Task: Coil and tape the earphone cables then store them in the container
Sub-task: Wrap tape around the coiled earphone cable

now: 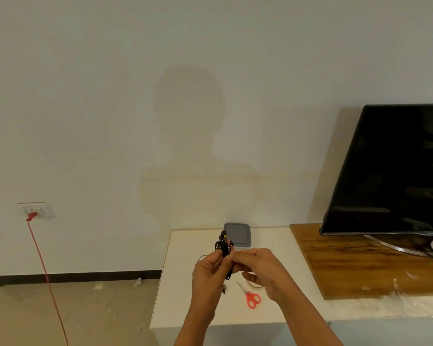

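Low in the frame's center, we see the left hand [209, 270] and right hand [256, 267] both pinching the black coiled earphone cable [224, 247] above the white desk [185, 303]. The grey container [238, 234] sits just behind; red scissors [251, 295] lie below.

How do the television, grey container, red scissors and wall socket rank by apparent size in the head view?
1. television
2. grey container
3. red scissors and wall socket: too alike to rank; depth differs.
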Action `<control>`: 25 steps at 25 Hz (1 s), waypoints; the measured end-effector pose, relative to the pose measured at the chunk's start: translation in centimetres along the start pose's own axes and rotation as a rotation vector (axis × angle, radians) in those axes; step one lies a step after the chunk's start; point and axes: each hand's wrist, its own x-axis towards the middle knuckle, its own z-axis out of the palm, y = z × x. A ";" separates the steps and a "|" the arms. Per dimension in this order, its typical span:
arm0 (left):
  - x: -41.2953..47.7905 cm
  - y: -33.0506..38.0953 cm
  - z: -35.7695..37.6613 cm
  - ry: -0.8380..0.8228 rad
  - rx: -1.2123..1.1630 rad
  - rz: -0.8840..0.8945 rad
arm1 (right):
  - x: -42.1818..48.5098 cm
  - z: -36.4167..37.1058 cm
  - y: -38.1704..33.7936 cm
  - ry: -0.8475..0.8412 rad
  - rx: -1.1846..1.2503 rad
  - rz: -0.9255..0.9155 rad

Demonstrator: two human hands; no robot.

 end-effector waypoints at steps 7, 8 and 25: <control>-1.4 0.2 0.1 -0.072 0.041 -0.034 | -0.4 -0.5 1.2 -0.045 0.179 0.249; -1.5 0.1 0.1 -0.087 0.053 -0.039 | -0.4 -0.6 1.3 -0.051 0.179 0.262; -1.7 -2.8 1.0 -0.013 0.749 0.017 | -0.2 0.4 4.4 -0.017 -0.121 0.065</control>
